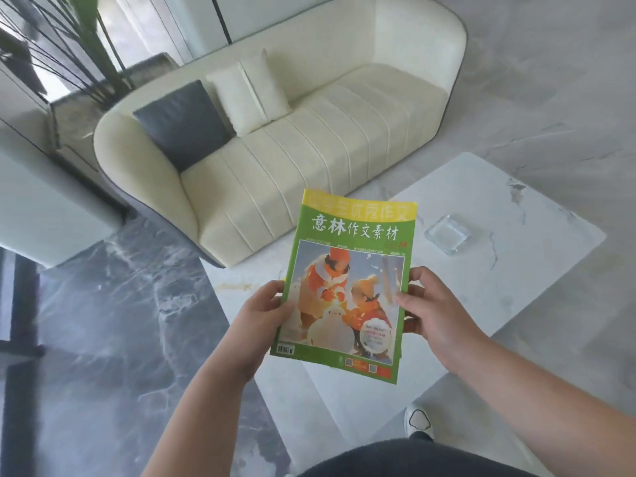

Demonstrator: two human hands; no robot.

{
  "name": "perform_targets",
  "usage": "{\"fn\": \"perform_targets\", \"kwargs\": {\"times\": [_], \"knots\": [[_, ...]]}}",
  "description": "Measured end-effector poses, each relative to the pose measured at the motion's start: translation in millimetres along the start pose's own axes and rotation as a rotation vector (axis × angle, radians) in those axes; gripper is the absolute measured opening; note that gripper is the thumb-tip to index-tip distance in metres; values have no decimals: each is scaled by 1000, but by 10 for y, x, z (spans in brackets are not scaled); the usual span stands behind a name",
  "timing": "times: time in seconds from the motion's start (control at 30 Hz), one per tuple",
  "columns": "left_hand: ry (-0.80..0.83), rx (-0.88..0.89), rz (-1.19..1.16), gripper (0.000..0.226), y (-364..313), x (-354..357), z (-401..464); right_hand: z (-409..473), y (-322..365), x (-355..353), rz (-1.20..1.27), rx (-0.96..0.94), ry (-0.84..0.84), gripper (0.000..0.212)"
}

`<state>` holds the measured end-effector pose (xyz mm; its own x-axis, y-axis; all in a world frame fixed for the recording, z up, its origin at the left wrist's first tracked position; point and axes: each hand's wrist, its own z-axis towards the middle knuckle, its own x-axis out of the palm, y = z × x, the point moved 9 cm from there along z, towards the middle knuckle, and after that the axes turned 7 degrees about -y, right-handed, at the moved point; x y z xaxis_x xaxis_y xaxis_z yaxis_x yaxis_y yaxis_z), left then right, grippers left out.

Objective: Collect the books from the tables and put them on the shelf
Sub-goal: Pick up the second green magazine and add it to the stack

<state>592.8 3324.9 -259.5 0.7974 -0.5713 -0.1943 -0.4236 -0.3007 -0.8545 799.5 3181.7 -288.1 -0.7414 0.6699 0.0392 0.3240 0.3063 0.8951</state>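
I hold a thin green book (pixel 347 284) with a yellow top band and a picture of two figures in orange coats, cover up, in front of me above the white marble table (pixel 516 270). My left hand (pixel 265 315) grips its left edge, thumb on the cover. My right hand (pixel 430 304) grips its right edge. A second yellow-edged book seems to lie under it, only a sliver showing. No shelf is in view.
A clear glass ashtray (pixel 447 234) sits on the table to the right. A cream sofa (pixel 292 149) with a grey cushion (pixel 182 123) and a white cushion (pixel 247 94) stands beyond. A plant (pixel 86 46) is at the far left. My shoe (pixel 418 421) shows below.
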Motion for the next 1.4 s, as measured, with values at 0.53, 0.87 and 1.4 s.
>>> {"fn": "perform_targets", "kwargs": {"times": [0.53, 0.87, 1.4], "knots": [[339, 203, 200, 24, -49, -1944, 199, -1195, -533, 2124, 354, 37, -405, 14], [604, 182, 293, 25, -59, -791, 668, -1186, -778, 1491, 496, 1, -711, 24], [438, 102, 687, 7, 1737, 502, 3350, 1160, -2918, 1001, 375, 377, -927, 31]]}}
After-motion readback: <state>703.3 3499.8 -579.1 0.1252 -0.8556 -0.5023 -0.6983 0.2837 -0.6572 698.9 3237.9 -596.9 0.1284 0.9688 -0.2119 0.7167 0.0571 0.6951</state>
